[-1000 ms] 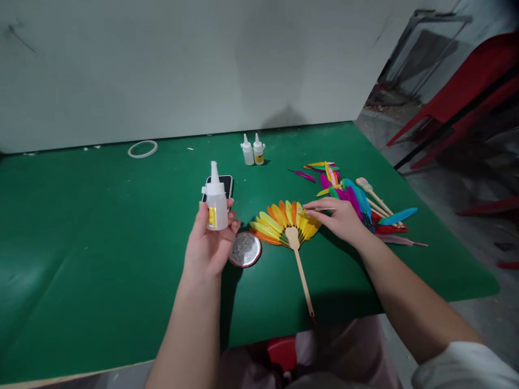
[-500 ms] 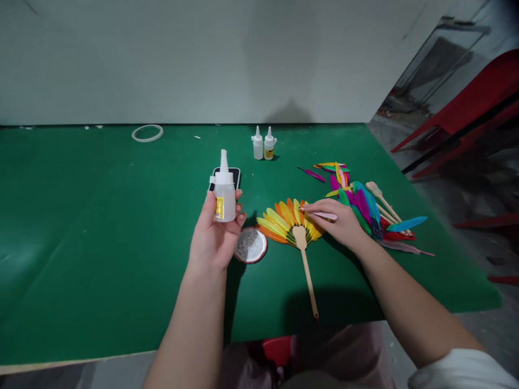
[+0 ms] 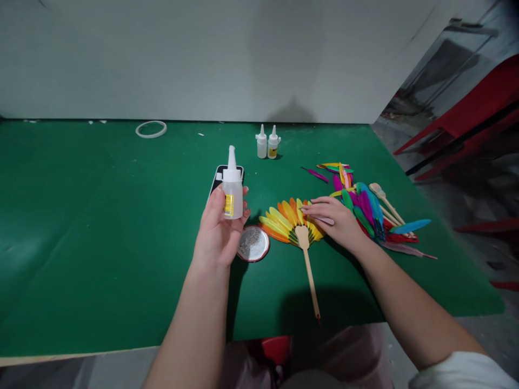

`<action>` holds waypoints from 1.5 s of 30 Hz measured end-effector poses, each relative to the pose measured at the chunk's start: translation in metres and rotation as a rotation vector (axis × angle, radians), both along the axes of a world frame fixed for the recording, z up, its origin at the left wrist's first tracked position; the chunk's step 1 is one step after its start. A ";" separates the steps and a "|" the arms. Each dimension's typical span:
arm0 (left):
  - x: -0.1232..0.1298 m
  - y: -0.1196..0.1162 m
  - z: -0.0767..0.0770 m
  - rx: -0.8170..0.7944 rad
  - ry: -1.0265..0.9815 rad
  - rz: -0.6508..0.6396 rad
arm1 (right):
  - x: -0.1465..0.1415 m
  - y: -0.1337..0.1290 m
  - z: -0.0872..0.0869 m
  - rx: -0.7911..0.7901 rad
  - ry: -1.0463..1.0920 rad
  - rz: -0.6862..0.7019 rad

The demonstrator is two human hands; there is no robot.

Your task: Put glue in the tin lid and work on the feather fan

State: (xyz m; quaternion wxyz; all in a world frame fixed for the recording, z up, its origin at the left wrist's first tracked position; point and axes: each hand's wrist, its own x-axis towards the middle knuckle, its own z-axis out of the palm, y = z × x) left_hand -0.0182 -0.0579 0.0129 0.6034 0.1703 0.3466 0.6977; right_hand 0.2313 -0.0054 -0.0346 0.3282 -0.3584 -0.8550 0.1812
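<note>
My left hand point(image 3: 221, 227) is closed round a small glue bottle point(image 3: 232, 201), upright with its white nozzle up and a yellow label on its side. My right hand point(image 3: 338, 220) grips pink tweezers point(image 3: 324, 219), their tip at the upper feathers of a fan. The feather fan point(image 3: 284, 219) lies on the table, yellow and orange feathers spread around a wooden piece with a long handle point(image 3: 310, 278). Between the bottle and the fan sits a round metal lid point(image 3: 253, 244) with a red rim. Behind the bottle, a phone point(image 3: 214, 182) is partly hidden.
Two small glue bottles point(image 3: 267, 145) stand at the back of the green table point(image 3: 101, 243). Loose coloured feathers point(image 3: 367, 208) and wooden fan handles point(image 3: 391, 209) lie to the right. A white ring point(image 3: 151, 129) rests near the wall. Red chairs point(image 3: 458, 116) stand beyond the right edge.
The view has shifted slightly, moving most things a little right in the picture. Both hands keep their holds, and the tweezers' tip stays at the fan's feathers.
</note>
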 end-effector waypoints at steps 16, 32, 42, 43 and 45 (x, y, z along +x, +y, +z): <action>-0.001 -0.001 0.000 -0.007 0.052 -0.012 | 0.004 -0.001 0.004 0.026 -0.106 0.016; 0.002 -0.002 0.000 0.019 0.135 -0.022 | 0.001 0.001 -0.002 0.038 -0.071 -0.013; 0.003 -0.002 0.001 0.001 0.152 -0.010 | 0.000 0.001 -0.001 0.041 -0.083 -0.018; 0.003 -0.002 0.001 -0.001 0.154 -0.010 | 0.001 0.000 -0.001 0.040 -0.086 -0.017; 0.003 -0.002 0.001 -0.004 0.152 -0.011 | 0.002 0.000 -0.001 0.042 -0.092 -0.013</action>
